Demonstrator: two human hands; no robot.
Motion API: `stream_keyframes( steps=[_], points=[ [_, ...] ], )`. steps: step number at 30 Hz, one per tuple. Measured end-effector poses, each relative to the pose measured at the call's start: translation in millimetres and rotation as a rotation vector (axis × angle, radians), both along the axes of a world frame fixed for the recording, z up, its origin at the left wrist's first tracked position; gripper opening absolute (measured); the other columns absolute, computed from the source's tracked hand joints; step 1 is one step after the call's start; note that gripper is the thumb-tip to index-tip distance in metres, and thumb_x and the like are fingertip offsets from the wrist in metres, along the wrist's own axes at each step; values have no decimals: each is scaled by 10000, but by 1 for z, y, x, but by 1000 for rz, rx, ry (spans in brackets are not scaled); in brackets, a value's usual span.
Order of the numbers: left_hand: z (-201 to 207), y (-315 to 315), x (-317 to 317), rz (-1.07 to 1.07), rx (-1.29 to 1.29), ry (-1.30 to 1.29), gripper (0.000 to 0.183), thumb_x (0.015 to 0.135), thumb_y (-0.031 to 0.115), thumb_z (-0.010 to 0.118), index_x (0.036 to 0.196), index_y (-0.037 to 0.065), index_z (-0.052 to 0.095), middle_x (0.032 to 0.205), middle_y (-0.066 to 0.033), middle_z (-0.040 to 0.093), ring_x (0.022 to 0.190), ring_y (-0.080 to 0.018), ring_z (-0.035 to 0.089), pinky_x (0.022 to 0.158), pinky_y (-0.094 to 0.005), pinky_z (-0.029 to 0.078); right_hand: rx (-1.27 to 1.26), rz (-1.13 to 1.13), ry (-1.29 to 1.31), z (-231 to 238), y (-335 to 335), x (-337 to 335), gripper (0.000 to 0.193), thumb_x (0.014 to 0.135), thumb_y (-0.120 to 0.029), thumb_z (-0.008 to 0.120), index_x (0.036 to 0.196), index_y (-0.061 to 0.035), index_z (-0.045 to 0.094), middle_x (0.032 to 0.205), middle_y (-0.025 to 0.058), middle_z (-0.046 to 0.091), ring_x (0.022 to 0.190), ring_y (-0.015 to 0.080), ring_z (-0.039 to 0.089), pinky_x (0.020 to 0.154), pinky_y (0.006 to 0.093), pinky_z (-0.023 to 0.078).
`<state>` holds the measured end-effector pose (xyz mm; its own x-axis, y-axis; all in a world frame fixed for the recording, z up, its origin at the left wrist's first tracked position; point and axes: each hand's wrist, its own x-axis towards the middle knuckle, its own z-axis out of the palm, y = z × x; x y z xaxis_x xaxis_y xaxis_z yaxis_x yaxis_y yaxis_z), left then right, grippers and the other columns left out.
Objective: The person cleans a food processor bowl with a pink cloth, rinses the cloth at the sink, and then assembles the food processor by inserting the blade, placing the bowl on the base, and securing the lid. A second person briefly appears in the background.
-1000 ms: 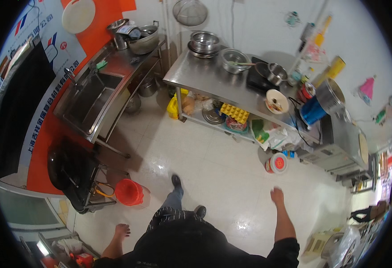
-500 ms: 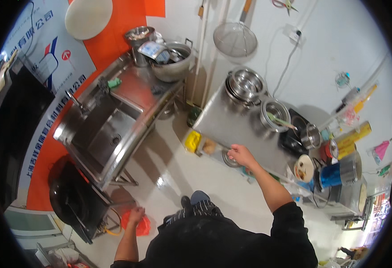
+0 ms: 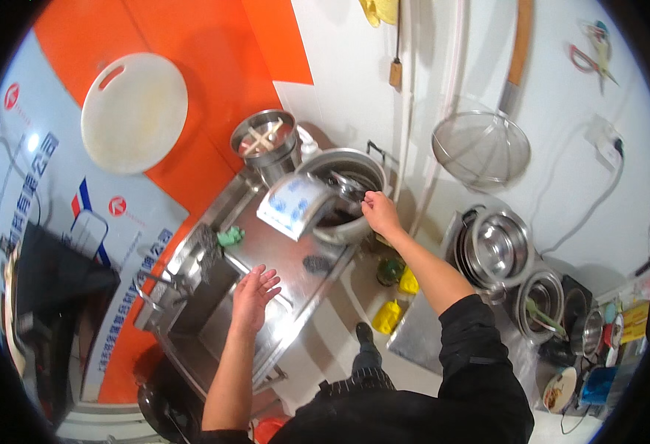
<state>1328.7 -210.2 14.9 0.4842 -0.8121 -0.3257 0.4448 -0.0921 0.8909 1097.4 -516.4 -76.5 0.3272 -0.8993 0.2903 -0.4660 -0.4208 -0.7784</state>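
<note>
My left hand [image 3: 251, 296] is open, fingers apart, above the edge between the steel sink [image 3: 210, 314] and its drainboard [image 3: 262, 237]. My right hand [image 3: 380, 214] reaches to the near right rim of a large metal pot [image 3: 340, 235] on the drainboard. Its fingers are closed; what they grip, if anything, I cannot make out. Dark and shiny things [image 3: 343, 185] lie inside the pot, partly hidden. A curved white sheet-like piece with blue patterns [image 3: 289, 204] leans out over the pot's left side.
Behind the drainboard stands a tall steel container [image 3: 275, 159]. A green cloth [image 3: 230, 236] and a dark scouring pad [image 3: 315, 264] lie by the sink. On the right, a steel table [image 3: 421, 337] carries stacked bowls [image 3: 499, 248]. Yellow bottles [image 3: 388, 317] stand low between sink and table.
I have moved forward to the sink. My right hand has gone from beside the steel table to the pot's rim. My left hand has risen from low at the left and shows spread fingers.
</note>
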Motion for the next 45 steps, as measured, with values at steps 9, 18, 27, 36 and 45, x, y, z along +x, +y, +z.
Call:
stream_keyframes(
  steps=[9,18,27,36,45],
  points=[
    [-20,-164,22,175,-204,269,354,1040,281,594,1244,-7,567,1155,-107,689,1071,-206,652,977,-376,511,61,153,295,-39,-124,92,272,838,-178,662,1069,-44,614,1039,230,658,992,431,639,852,502,520],
    [9,-195,23,319,-339,89,331,1067,268,537,1216,-26,569,1153,-103,689,996,-197,678,894,-345,555,22,86,204,17,-126,110,256,822,-171,603,1047,-116,714,910,209,705,891,430,664,794,533,521],
    [116,-57,40,410,-463,-266,264,1072,256,520,1152,10,571,1010,-68,635,935,-153,620,811,-293,520,-238,-26,-115,183,-21,105,211,858,-192,622,1022,-84,697,687,193,642,643,369,658,617,434,511],
    [139,147,133,350,-335,-1940,686,960,301,690,1484,-54,425,1458,-281,493,1379,-405,468,1130,-503,394,26,271,56,175,203,125,256,841,-157,611,1061,-35,657,994,228,689,994,431,654,852,500,514],
    [118,143,35,-326,-305,-238,374,1047,294,558,1247,-19,606,1113,-98,663,978,-164,642,841,-301,520,263,-251,-116,108,394,-60,239,912,-219,637,993,2,597,808,211,620,804,406,629,692,462,458]
  ],
)
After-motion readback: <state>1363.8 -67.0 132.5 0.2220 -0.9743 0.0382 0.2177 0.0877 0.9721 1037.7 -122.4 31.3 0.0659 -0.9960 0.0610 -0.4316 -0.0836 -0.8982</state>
